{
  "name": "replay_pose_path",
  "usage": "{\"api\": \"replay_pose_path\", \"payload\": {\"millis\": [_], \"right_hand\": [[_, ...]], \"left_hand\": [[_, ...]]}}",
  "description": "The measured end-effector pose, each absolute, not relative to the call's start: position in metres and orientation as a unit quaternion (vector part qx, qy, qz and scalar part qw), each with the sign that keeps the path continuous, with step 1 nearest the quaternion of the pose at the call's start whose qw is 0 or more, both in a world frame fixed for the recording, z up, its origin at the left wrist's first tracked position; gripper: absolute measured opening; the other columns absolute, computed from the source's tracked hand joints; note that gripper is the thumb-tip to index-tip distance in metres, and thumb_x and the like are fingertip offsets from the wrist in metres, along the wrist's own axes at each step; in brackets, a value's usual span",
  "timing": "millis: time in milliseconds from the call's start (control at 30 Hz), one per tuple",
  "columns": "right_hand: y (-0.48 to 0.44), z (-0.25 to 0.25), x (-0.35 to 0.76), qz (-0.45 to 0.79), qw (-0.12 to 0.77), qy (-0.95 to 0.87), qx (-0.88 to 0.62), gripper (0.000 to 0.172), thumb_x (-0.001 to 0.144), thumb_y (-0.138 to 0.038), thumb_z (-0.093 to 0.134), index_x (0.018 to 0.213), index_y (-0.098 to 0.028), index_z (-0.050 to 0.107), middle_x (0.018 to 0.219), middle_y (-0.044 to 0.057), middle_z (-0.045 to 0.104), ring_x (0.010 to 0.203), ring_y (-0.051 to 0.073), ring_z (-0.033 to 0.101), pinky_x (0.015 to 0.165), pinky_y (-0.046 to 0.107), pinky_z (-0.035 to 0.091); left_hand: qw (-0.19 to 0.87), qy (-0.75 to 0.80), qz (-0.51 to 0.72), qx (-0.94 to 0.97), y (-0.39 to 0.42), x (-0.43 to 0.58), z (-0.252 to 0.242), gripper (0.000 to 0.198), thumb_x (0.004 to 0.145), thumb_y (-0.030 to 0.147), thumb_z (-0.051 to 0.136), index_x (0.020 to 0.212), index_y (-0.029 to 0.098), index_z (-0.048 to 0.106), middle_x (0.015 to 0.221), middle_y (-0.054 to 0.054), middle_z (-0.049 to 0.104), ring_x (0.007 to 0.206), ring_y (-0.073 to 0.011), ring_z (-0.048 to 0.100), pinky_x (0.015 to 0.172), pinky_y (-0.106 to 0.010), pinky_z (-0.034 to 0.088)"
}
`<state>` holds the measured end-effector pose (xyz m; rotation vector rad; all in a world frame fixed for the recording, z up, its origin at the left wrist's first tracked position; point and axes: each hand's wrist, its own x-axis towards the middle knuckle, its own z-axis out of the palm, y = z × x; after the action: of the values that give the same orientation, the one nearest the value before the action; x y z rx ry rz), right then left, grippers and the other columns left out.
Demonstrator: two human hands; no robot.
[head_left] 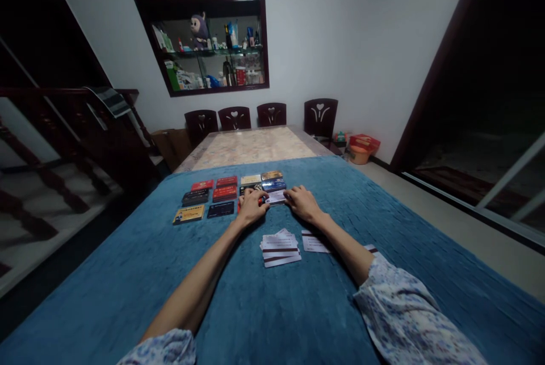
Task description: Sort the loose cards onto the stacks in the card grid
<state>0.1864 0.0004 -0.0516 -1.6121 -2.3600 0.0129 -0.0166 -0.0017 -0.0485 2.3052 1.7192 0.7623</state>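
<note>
My left hand (pixel 252 207) and my right hand (pixel 303 204) grip a white card (pixel 276 197) from its two sides, at the near right corner of the rows of cards. Fingers of both hands are bent in at its edges; whether it is one card or a small stack I cannot tell. Under my left hand, red card edges show, partly hidden. Just beyond lies a blue card stack (pixel 273 184). Closer to me is a fanned pile of white cards with dark stripes (pixel 281 249). Another striped white card (pixel 315 242) lies partly under my right forearm.
Card stacks stand in rows on the blue cloth (pixel 221 308): red (pixel 225 192), black (pixel 195 197), dark blue (pixel 220 210) and yellow (pixel 189 214). Several dark chairs (pixel 320 118) line the table's far end. A wall shelf (pixel 213 50) hangs behind.
</note>
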Motion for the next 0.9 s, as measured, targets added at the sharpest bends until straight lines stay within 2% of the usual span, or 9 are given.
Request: {"api": "replay_pose_path", "payload": {"millis": [333,600,700,900], "right_hand": [[0.0,-0.05,0.187,0.021,0.175,-0.8,-0.574,0.024,0.095,-0.028,0.055,0.114,-0.023,0.068,0.116,0.009,0.068,0.107,0.025,0.055,0.086,0.034,0.041],[-0.008,-0.035,0.187,-0.012,0.171,-0.794,-0.583,0.035,0.095,-0.031,0.05,0.127,-0.023,0.063,0.124,0.014,0.063,0.114,0.03,0.05,0.086,0.04,0.043],[-0.011,-0.026,0.186,-0.008,0.157,-0.806,-0.571,0.032,0.093,-0.027,0.052,0.12,-0.023,0.068,0.121,0.014,0.065,0.113,0.031,0.049,0.086,0.042,0.042],[-0.022,-0.013,0.187,-0.016,0.15,-0.832,-0.534,0.027,0.092,-0.023,0.052,0.109,-0.024,0.073,0.116,0.01,0.069,0.11,0.03,0.049,0.085,0.041,0.038]], "left_hand": [[0.07,0.569,0.252,0.78,-0.003,-0.017,-0.049,0.023,0.081,0.026,0.062,0.101,0.025,0.073,0.112,-0.006,0.071,0.116,-0.0288,0.045,0.097,-0.048,0.033],[0.015,0.556,0.276,0.784,-0.018,-0.024,-0.046,0.019,0.084,0.023,0.062,0.1,0.023,0.073,0.115,-0.006,0.07,0.117,-0.0285,0.044,0.098,-0.048,0.031],[0.009,0.532,0.277,0.8,-0.03,-0.027,-0.043,0.019,0.086,0.02,0.06,0.098,0.023,0.074,0.113,-0.006,0.07,0.118,-0.0279,0.043,0.099,-0.048,0.03],[0.001,0.498,0.279,0.821,-0.059,-0.034,-0.044,0.023,0.087,0.019,0.059,0.105,0.024,0.073,0.114,-0.006,0.071,0.12,-0.0281,0.045,0.102,-0.049,0.03]]}}
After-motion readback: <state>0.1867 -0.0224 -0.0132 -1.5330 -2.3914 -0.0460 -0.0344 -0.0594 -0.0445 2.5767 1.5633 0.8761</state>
